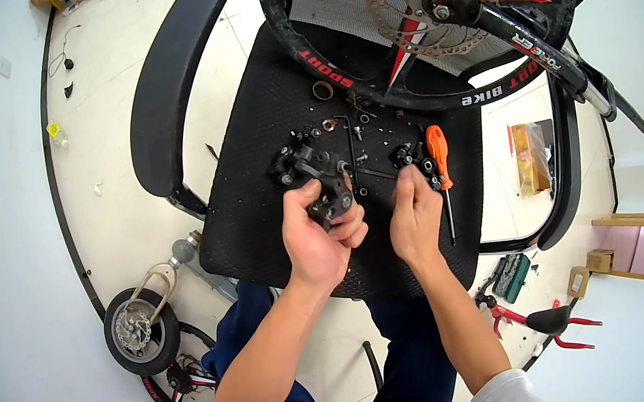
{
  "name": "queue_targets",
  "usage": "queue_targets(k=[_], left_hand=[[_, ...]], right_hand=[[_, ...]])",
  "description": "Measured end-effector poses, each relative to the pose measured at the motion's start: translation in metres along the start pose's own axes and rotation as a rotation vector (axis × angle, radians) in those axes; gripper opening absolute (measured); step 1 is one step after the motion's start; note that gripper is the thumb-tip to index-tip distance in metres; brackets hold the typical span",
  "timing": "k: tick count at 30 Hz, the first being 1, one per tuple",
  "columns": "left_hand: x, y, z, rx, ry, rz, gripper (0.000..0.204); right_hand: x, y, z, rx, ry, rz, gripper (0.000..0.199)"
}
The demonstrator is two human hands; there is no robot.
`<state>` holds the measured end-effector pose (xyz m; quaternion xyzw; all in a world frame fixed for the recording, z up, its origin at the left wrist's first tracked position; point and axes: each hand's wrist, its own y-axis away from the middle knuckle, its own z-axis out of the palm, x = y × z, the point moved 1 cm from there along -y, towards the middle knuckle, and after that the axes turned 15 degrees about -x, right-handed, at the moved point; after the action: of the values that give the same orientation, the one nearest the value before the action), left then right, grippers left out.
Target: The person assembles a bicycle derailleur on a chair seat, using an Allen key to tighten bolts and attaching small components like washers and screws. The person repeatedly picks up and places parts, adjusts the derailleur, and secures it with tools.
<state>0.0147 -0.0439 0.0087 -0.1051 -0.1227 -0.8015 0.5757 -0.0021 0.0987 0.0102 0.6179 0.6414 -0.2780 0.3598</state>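
Head view: black brake caliper (326, 191) is gripped by left hand (320, 236) at frame centre, over black chair seat (255, 213); small black part (411, 158) is pinched by right hand (415, 215) beside orange screwdriver (439, 154).

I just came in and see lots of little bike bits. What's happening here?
A person is working over a black mesh chair seat covered in small bike parts. The left hand holds a dark metal brake part just above the seat. The right hand pinches something small beside it; what it is I cannot tell. An orange screwdriver lies on the seat next to that hand. A bike wheel with a disc rests at the seat's far edge.
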Motion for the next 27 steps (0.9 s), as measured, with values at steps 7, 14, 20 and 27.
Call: queue_targets(k=[7, 14, 20, 27], left_hand=[[0.008, -0.010, -0.011, 0.051, -0.039, 0.110, 0.046], [0.003, -0.009, 0.006, 0.286, -0.488, 0.242, 0.034], [0.009, -0.009, -0.005, -0.130, -1.156, 0.215, 0.030], [-0.004, -0.003, 0.011, -0.194, -1.411, 0.151, 0.033]], right_hand=[[-0.023, 0.044, 0.024, -0.218, 0.023, 0.151, 0.042], [-0.067, 0.070, 0.025, -0.464, -0.488, 0.289, 0.039], [-0.080, 0.071, -0.005, -0.648, -0.822, 0.544, 0.033], [-0.095, 0.059, -0.052, -0.864, -1.036, 1.073, 0.031]])
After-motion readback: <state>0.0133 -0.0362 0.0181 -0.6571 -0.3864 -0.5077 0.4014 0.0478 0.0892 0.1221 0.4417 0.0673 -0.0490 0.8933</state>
